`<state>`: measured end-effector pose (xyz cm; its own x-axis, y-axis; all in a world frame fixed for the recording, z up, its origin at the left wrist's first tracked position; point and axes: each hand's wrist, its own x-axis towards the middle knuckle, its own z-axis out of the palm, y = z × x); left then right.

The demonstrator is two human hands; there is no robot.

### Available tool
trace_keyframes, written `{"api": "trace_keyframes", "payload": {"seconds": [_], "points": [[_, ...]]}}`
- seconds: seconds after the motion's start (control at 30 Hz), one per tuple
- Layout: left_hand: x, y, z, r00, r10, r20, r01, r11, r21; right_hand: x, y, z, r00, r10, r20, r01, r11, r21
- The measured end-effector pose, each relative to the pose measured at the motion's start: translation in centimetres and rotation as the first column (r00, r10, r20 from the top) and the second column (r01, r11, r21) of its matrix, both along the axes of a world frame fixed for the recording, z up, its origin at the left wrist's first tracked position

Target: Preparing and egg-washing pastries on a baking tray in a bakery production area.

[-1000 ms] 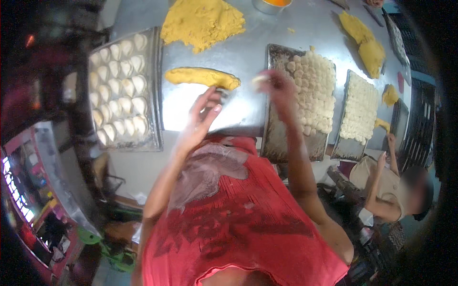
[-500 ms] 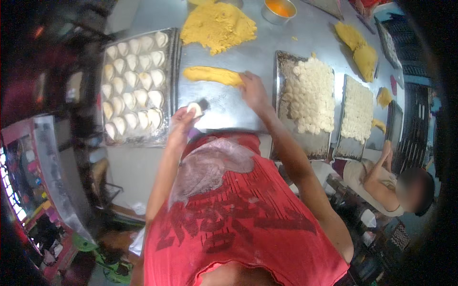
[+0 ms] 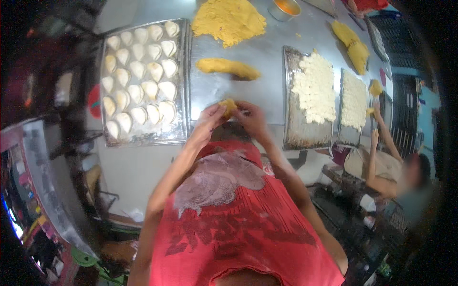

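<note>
- Light falls bright from above onto the steel table (image 3: 267,90), which throws back a pale glare just ahead of my hands.
- My left hand (image 3: 210,119) and right hand (image 3: 252,118) are soft with motion blur.
- The rim of the view sinks into black, heaviest at the right and the upper left.
- Straight tray edges bow toward the rim.
- The left side is dim and murky, colours washed.

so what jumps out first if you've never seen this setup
The two hands, left hand and right hand, meet over a yellow dough piece at the steel table edge. To the left sits a tray of pale folded pastries; beyond, a yellow filling heap.
</note>
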<state>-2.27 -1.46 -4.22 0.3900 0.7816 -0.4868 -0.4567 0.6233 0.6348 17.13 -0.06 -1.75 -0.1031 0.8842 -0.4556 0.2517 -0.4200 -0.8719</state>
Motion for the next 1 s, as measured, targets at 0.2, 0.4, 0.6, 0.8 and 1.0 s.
{"api": "trace_keyframes", "payload": {"seconds": [0.2, 0.4, 0.6, 0.8, 1.0], "points": [[-1.2, -1.2, 0.8, 0.998, -0.047, -0.032, 0.048, 0.998, 0.039, -0.8, -2.1, 0.5, 0.918, -0.053, -0.394, -0.06, 0.961, -0.271], [-0.3, -0.7, 2.7, 0.865, -0.116, -0.489, 0.237, 0.952, 0.193, 0.5, -1.2, 0.6, 0.992, 0.12, -0.048, -0.121, 0.992, -0.029], [1.5, -0.9, 2.3, 0.917, 0.102, -0.386, -0.043, 0.986, 0.16, 0.7, 0.9, 1.9, 0.971, 0.226, -0.08, -0.202, 0.951, 0.235], [3.7, 0.8, 5.5, 0.964, 0.1, -0.245, -0.082, 0.993, 0.081, 3.4, 3.4, 0.4, 0.971, 0.238, 0.033, -0.24, 0.955, 0.174], [5.9, -0.3, 4.1, 0.804, 0.315, -0.504, -0.147, 0.927, 0.345, 3.4, 5.2, 1.4, 0.952, 0.303, 0.049, -0.304, 0.908, 0.288]]}}
